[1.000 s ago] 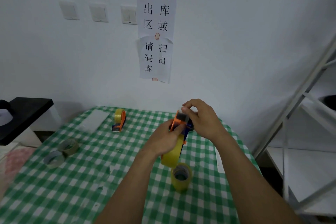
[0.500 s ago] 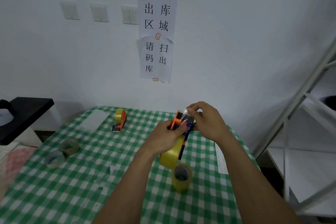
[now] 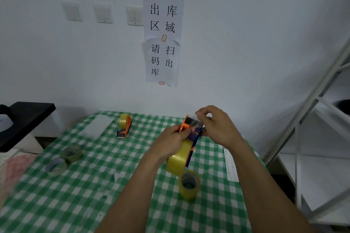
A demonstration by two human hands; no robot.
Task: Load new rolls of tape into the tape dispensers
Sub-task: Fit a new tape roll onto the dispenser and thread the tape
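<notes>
Left grip: my left grip [image 3: 170, 140] is curled round the orange-and-blue plastic tape dispenser [image 3: 184, 124], thumb laid along its side, holding it up off the table.
Right grip: my right grip [image 3: 217, 126] is pinching the clear tape strip [image 3: 197, 122] between thumb and fingertips, just right of my left grip.
Tape strip: it's stretched across the dispenser's top end, shiny and crinkled, and runs straight into my right pinch.
Loaded roll: the fat yellow roll of tape [image 3: 178, 159] sits in the dispenser's lower end, hanging just under my left grip, tilted.
Spare roll: a loose yellow tape roll [image 3: 189, 185] lies flat on the table with its core hole facing up, right below the loaded one, between my two forearms.
Second dispenser: a small orange dispenser with a yellow roll [image 3: 124, 125] rests on the table, well to the left of my left grip, toward the wall.
Other rolls: an olive-brown tape roll [image 3: 73, 154] and a pale grey tape roll [image 3: 55, 166] lie touching, far left of my left grip.
Table: the green-and-white checked table [image 3: 75, 195] carries all of it.
Wall: white paper signs with black characters [image 3: 163, 5] hang above both grips.
</notes>
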